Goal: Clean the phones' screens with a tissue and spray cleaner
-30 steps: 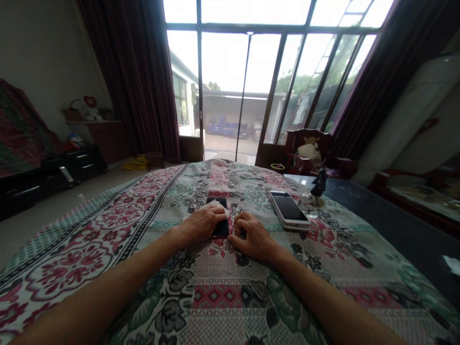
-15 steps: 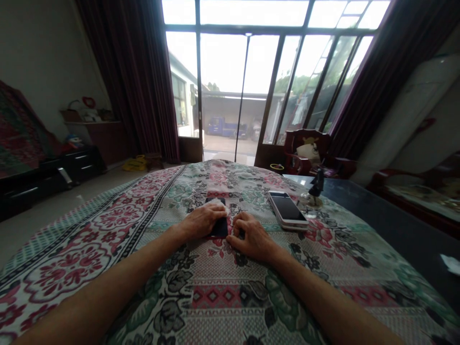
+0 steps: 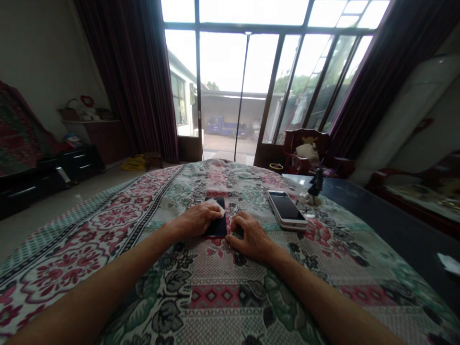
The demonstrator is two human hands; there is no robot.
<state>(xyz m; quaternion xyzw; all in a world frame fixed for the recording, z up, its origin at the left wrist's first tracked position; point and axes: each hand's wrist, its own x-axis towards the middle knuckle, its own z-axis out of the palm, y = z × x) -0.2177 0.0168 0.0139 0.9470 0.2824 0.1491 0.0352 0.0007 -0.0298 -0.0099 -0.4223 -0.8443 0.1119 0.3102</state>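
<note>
A dark, flat smartphone (image 3: 217,228) lies on a patterned cloth (image 3: 215,268) in front of me. My left hand (image 3: 197,218) is closed on a crumpled white tissue (image 3: 219,206), pressed against the phone's screen and covering part of it. Beside the phone's right edge, my right hand (image 3: 249,235) rests on the cloth with its fingers loosely curled. Its thumb is apart from the fingers, with the tip by the phone's lower right corner, and nothing shows in its grasp. Farther right lies a white phone (image 3: 287,211) with a dark screen, seemingly on top of another white device.
Right of the white phone stands a small dark figurine (image 3: 316,184) on a clear base. A dark glossy surface (image 3: 359,201) extends beyond the cloth, with a white paper (image 3: 449,263) on it. Beyond are a wooden chair (image 3: 305,148) and glass doors (image 3: 233,96).
My left hand has slid slightly left with the tissue, so more of the dark phone's screen shows. My right hand has hardly moved.
</note>
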